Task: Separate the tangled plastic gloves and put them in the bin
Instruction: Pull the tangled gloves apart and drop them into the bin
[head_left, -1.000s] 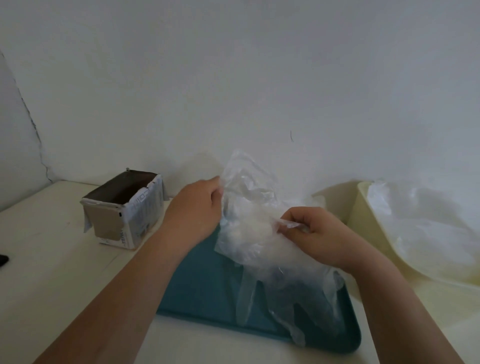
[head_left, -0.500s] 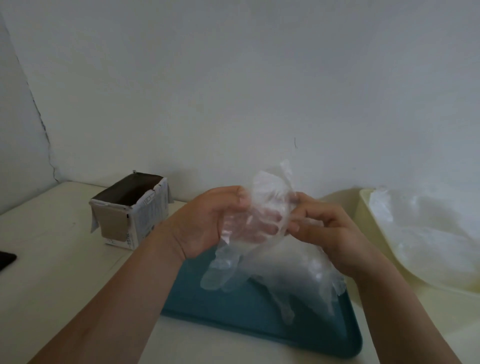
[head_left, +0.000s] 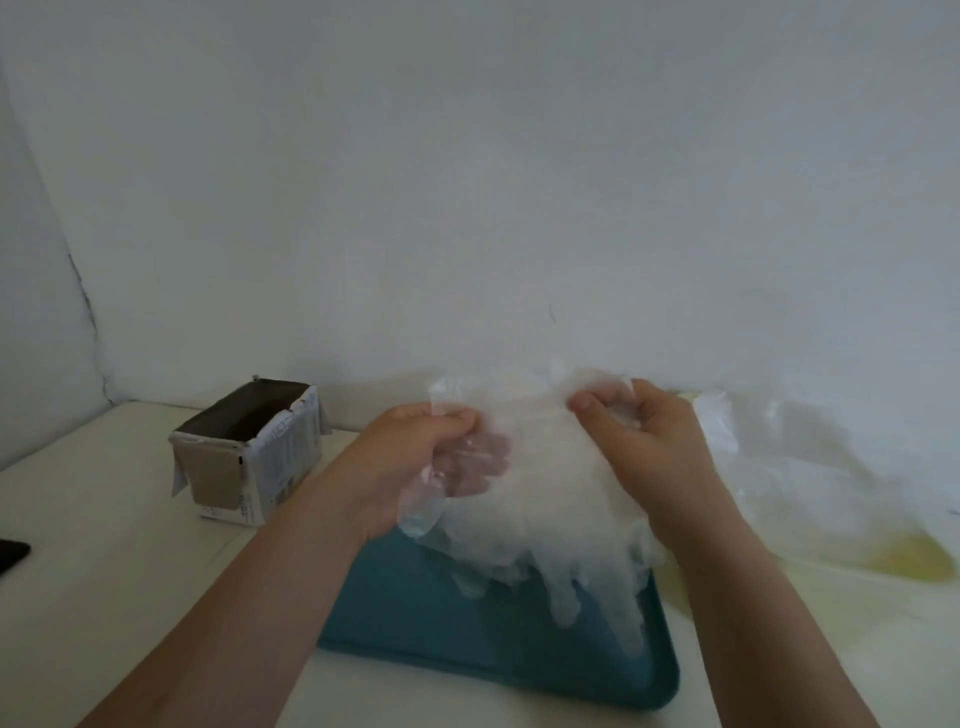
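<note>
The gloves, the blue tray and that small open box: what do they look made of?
The gloves: thin clear plastic film, crinkly; the left hand shows through it. The tray: probably hard plastic, smooth teal with a rounded corner. The box: apparently cardboard, printed side, ragged torn rim.

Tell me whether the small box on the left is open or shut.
Open: the cardboard box stands with its top uncovered, and its dark inner wall shows. What it holds, if anything, cannot be told.

Clear tangled gloves (head_left: 540, 499) above tray (head_left: 467, 639)
</note>
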